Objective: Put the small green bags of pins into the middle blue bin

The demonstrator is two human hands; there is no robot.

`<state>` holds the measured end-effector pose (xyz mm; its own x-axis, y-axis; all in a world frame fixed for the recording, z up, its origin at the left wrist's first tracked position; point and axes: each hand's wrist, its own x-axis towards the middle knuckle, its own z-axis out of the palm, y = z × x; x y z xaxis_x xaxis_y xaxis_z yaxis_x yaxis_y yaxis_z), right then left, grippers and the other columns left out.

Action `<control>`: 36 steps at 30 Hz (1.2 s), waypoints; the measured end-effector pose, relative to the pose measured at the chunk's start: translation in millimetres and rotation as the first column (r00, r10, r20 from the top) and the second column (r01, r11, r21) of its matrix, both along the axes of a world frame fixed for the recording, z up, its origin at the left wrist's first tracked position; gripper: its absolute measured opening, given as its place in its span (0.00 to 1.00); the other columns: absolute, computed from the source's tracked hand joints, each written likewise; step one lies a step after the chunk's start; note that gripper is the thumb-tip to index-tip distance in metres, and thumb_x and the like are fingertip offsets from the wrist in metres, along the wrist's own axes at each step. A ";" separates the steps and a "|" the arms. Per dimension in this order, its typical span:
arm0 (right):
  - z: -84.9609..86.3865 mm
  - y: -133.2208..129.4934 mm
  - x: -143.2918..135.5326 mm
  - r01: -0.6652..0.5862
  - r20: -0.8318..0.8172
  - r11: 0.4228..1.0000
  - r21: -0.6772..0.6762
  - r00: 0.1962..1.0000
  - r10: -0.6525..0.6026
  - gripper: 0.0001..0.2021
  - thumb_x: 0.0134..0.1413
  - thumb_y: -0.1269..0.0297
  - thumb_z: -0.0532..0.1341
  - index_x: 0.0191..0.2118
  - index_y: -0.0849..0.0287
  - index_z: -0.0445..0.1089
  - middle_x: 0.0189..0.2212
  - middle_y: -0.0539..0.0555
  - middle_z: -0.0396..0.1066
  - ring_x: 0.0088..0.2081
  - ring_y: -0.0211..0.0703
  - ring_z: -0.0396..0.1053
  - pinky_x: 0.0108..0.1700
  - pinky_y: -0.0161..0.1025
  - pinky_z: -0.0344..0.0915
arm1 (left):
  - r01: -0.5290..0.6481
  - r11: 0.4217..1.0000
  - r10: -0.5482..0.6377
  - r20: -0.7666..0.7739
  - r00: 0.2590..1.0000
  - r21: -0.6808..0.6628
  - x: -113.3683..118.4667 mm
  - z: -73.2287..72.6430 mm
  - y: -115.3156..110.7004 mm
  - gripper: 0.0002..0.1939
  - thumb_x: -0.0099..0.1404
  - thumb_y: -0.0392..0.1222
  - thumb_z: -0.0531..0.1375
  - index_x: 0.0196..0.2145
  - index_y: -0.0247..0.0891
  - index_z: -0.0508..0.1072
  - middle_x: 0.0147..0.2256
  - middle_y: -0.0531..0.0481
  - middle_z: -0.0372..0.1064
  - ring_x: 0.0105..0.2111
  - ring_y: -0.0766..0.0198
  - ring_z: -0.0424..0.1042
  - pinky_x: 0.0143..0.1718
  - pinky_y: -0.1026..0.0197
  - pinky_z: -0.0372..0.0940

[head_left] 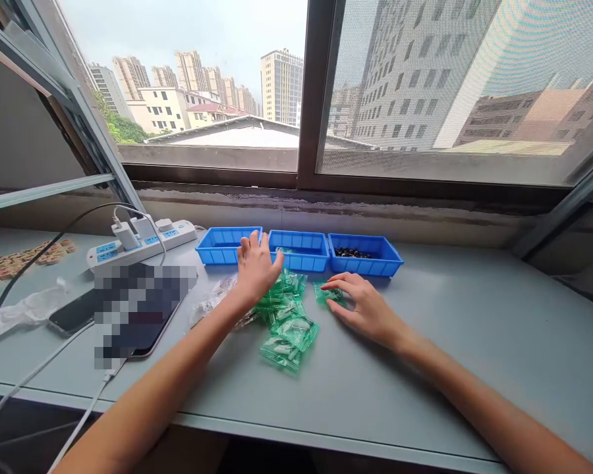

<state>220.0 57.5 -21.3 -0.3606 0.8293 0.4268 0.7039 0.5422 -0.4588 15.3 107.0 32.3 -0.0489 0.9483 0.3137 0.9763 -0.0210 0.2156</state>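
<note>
My left hand (257, 263) is raised over the near edge between the left blue bin (222, 253) and the middle blue bin (304, 262), fingers apart and nothing visible in them. Below it lies a pile of green packets (294, 329), with clear plastic packets (215, 299) at its left. My right hand (358, 303) rests on the table, its thumb and fingers around a single green packet (326, 294) that lies right of the pile. Something small and pale shows inside the middle bin. Dark small pieces (352, 253) are in the right blue bin (370, 265).
At the left are a white power strip (151, 243) with plugs and cables, a dark phone (74, 313), a blurred-out tablet (158, 329) and crumpled plastic (27, 313). A window frame (316, 99) stands behind the bins. The table's front edge (326, 438) runs below my arms.
</note>
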 end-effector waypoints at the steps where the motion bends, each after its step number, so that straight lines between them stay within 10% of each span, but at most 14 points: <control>1: 0.1 0.0 0.1 0.000 0.003 1.000 0.001 1.000 0.000 0.10 0.55 0.66 0.57 0.42 0.56 0.71 0.42 0.56 0.71 0.45 0.49 0.68 0.49 0.49 0.64 | -0.012 1.000 0.012 -0.022 1.000 0.001 -1.0 1.5 -0.4 0.28 0.67 0.44 0.49 0.61 0.28 0.57 0.62 0.37 0.51 0.59 0.44 0.53 0.58 0.49 0.53; 16: 3.6 -0.9 0.7 0.054 0.122 0.990 -0.128 0.992 -0.038 0.18 0.54 0.58 0.59 0.51 0.54 0.69 0.52 0.58 0.68 0.56 0.55 0.62 0.55 0.54 0.59 | -0.072 0.994 0.068 -0.051 0.996 -0.080 -5.8 8.6 -1.5 0.24 0.69 0.49 0.47 0.49 0.26 0.68 0.50 0.32 0.66 0.55 0.42 0.58 0.55 0.46 0.54; 25: 9.3 -1.1 1.9 0.005 0.098 0.994 -0.106 0.995 0.005 0.14 0.54 0.66 0.57 0.46 0.56 0.71 0.44 0.55 0.74 0.44 0.51 0.69 0.48 0.50 0.61 | -0.048 0.999 0.048 0.042 0.998 0.009 -6.1 4.2 -1.3 0.23 0.67 0.48 0.52 0.49 0.24 0.67 0.50 0.29 0.62 0.53 0.40 0.58 0.54 0.44 0.55; 30: 11.0 -2.0 -1.6 0.052 -0.177 0.983 -0.174 0.981 -0.083 0.14 0.57 0.54 0.54 0.37 0.57 0.72 0.29 0.54 0.74 0.27 0.45 0.70 0.30 0.41 0.63 | 0.295 0.922 -0.329 0.105 0.938 0.250 -1.2 -0.2 -2.9 0.16 0.65 0.46 0.56 0.48 0.36 0.68 0.49 0.40 0.63 0.50 0.49 0.60 0.54 0.48 0.57; 36: 19.0 -4.6 -8.5 -0.156 -0.588 0.925 -0.346 0.804 -0.084 0.19 0.47 0.49 0.64 0.39 0.59 0.70 0.22 0.49 0.69 0.20 0.38 0.67 0.21 0.34 0.62 | 0.699 0.697 -0.717 0.173 0.675 0.158 12.8 -15.6 -12.1 0.11 0.68 0.49 0.54 0.37 0.39 0.70 0.41 0.47 0.66 0.44 0.57 0.61 0.51 0.53 0.58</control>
